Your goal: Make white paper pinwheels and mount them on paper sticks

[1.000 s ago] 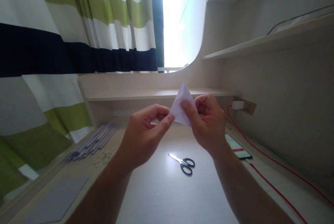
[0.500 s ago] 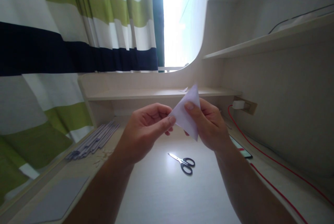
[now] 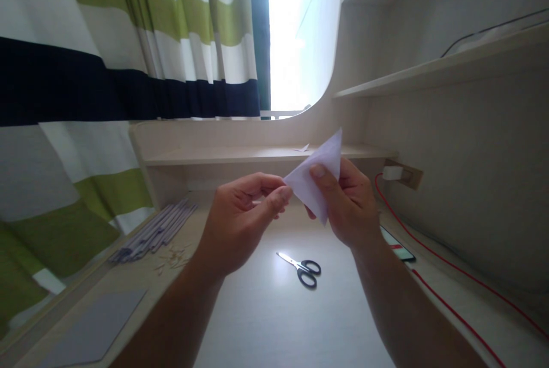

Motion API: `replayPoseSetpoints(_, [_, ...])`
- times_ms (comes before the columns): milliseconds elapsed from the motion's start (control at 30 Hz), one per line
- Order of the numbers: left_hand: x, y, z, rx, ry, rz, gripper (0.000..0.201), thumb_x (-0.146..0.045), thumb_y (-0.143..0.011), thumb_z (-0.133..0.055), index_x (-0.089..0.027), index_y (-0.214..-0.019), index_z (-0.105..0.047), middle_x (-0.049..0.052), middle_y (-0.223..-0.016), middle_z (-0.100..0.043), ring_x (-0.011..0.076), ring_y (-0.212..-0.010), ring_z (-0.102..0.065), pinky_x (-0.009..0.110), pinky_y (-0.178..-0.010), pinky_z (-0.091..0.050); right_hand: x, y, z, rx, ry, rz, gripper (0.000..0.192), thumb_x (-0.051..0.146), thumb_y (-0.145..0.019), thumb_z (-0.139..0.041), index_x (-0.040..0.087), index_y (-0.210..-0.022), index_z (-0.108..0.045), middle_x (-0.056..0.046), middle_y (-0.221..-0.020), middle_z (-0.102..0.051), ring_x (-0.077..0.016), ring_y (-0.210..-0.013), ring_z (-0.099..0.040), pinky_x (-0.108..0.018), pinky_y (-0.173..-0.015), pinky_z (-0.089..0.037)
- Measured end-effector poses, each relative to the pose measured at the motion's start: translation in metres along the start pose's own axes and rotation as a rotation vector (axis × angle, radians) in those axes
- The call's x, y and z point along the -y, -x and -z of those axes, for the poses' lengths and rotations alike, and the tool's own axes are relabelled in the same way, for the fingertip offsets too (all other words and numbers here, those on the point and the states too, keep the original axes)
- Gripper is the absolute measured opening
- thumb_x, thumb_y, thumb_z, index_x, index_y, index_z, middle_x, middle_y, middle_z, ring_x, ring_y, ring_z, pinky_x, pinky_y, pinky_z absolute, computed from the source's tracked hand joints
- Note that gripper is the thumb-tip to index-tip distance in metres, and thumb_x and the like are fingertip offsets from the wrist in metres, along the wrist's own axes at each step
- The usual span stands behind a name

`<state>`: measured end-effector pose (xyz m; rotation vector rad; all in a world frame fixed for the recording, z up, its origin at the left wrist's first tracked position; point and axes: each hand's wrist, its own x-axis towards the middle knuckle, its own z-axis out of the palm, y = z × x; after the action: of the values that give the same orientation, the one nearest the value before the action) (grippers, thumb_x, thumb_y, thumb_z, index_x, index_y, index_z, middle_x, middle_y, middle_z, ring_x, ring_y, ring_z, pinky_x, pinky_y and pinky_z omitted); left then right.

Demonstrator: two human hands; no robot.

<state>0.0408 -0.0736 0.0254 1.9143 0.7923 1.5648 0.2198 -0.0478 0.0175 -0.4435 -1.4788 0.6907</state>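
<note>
A white sheet of paper folded into a triangle (image 3: 319,176) is held up above the desk. My right hand (image 3: 351,202) grips its right side, thumb flat on the near face and fingers behind. With thumb and forefinger, my left hand (image 3: 244,219) pinches the triangle's left corner. Below the hands, scissors (image 3: 302,268) with black handles lie on the desk, blades pointing left and away.
Rolled paper sticks (image 3: 156,231) lie at the left, near small wooden bits (image 3: 174,256) and a grey sheet (image 3: 96,328). At right are a phone (image 3: 398,245), a red cable (image 3: 454,268) and a charger (image 3: 392,172). A paper scrap (image 3: 302,148) sits on the back shelf (image 3: 231,155).
The folded paper has shifted slightly right and tilted, its top corner now higher and further right. Both hands keep their hold on it. The scissors have not moved.
</note>
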Motion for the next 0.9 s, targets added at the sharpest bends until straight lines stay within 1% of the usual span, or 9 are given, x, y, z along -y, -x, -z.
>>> replayPoseSetpoints(233, [-0.001,0.001,-0.005,-0.035,0.021,-0.060,0.006,-0.022,-0.088,-0.080,-0.021,-0.093,-0.081,-0.001,-0.078,-0.077,0.0085,-0.065,-0.067,0.016,-0.061,-0.054,0.001,0.000,-0.001,0.014,0.031,0.060,0.023,0.040,-0.097,-0.072,0.021,-0.086,-0.064,0.006,-0.058,-0.057,-0.0074,-0.045,-0.051,-0.019,-0.039,-0.038])
replayPoseSetpoints(433, [0.001,0.001,-0.008,-0.065,0.024,-0.097,0.015,-0.013,-0.085,-0.081,-0.024,-0.095,-0.083,-0.004,-0.073,-0.074,0.0068,-0.065,-0.065,0.013,-0.061,-0.053,-0.004,0.004,-0.007,0.019,0.093,0.076,0.021,0.039,-0.098,-0.071,0.020,-0.091,-0.063,0.006,-0.060,-0.058,-0.0081,-0.048,-0.051,-0.021,-0.043,-0.040])
replayPoseSetpoints(533, [0.001,0.000,-0.006,-0.092,-0.007,-0.100,0.007,-0.019,-0.088,-0.079,-0.022,-0.094,-0.082,-0.003,-0.075,-0.074,0.0074,-0.064,-0.064,0.014,-0.059,-0.052,-0.007,0.002,-0.007,0.065,0.038,0.034,0.021,0.040,-0.096,-0.073,0.021,-0.097,-0.064,0.005,-0.066,-0.062,-0.0095,-0.050,-0.056,-0.022,-0.045,-0.045])
replayPoseSetpoints(600, [0.000,-0.001,-0.002,-0.094,-0.054,-0.088,0.006,-0.025,-0.090,-0.077,-0.021,-0.093,-0.081,-0.002,-0.075,-0.074,0.0084,-0.063,-0.063,0.016,-0.057,-0.051,-0.006,-0.001,-0.003,0.088,-0.007,0.029,0.023,0.039,-0.092,-0.078,0.023,-0.099,-0.064,0.003,-0.076,-0.068,-0.0119,-0.060,-0.064,-0.023,-0.052,-0.052])
replayPoseSetpoints(667, [-0.002,-0.001,0.004,-0.052,-0.120,-0.063,0.009,-0.027,-0.091,-0.075,-0.019,-0.092,-0.080,0.000,-0.076,-0.073,0.0099,-0.064,-0.063,0.018,-0.056,-0.050,-0.002,-0.005,0.005,0.094,-0.020,0.053,0.026,0.036,-0.088,-0.082,0.026,-0.105,-0.066,0.002,-0.085,-0.071,-0.0145,-0.072,-0.069,-0.025,-0.060,-0.056])
replayPoseSetpoints(733, [-0.005,-0.002,0.009,0.037,-0.180,-0.024,0.011,-0.027,-0.091,-0.074,-0.018,-0.092,-0.079,0.001,-0.078,-0.073,0.0122,-0.067,-0.064,0.020,-0.055,-0.049,0.004,-0.008,0.015,0.123,0.010,0.083,0.033,0.033,-0.089,-0.081,0.030,-0.118,-0.067,0.001,-0.089,-0.073,-0.0155,-0.076,-0.070,-0.025,-0.061,-0.056])
replayPoseSetpoints(767, [-0.006,-0.003,0.011,0.081,-0.199,-0.004,0.012,-0.027,-0.092,-0.072,-0.017,-0.092,-0.078,0.002,-0.079,-0.073,0.0131,-0.068,-0.064,0.021,-0.055,-0.049,0.006,-0.009,0.020,0.150,0.033,0.110,0.035,0.032,-0.089,-0.082,0.031,-0.121,-0.068,0.001,-0.092,-0.074,-0.0158,-0.077,-0.070,-0.025,-0.060,-0.055])
replayPoseSetpoints(833, [-0.008,-0.004,0.013,0.130,-0.208,0.022,0.014,-0.028,-0.093,-0.070,-0.016,-0.091,-0.078,0.003,-0.079,-0.072,0.0136,-0.067,-0.063,0.022,-0.054,-0.048,0.012,-0.009,0.029,0.230,0.099,0.117,0.025,0.029,-0.088,-0.082,0.029,-0.112,-0.075,-0.001,-0.093,-0.073,-0.0146,-0.075,-0.068,-0.025,-0.059,-0.054])
replayPoseSetpoints(900, [-0.008,-0.004,0.014,0.128,-0.192,0.025,0.014,-0.028,-0.093,-0.069,-0.016,-0.089,-0.076,0.002,-0.077,-0.070,0.0127,-0.065,-0.060,0.022,-0.053,-0.047,0.015,-0.008,0.035,0.295,0.158,0.096,0.015,0.026,-0.087,-0.083,0.025,-0.101,-0.078,-0.001,-0.089,-0.073,-0.0127,-0.071,-0.065,-0.024,-0.058,-0.051])
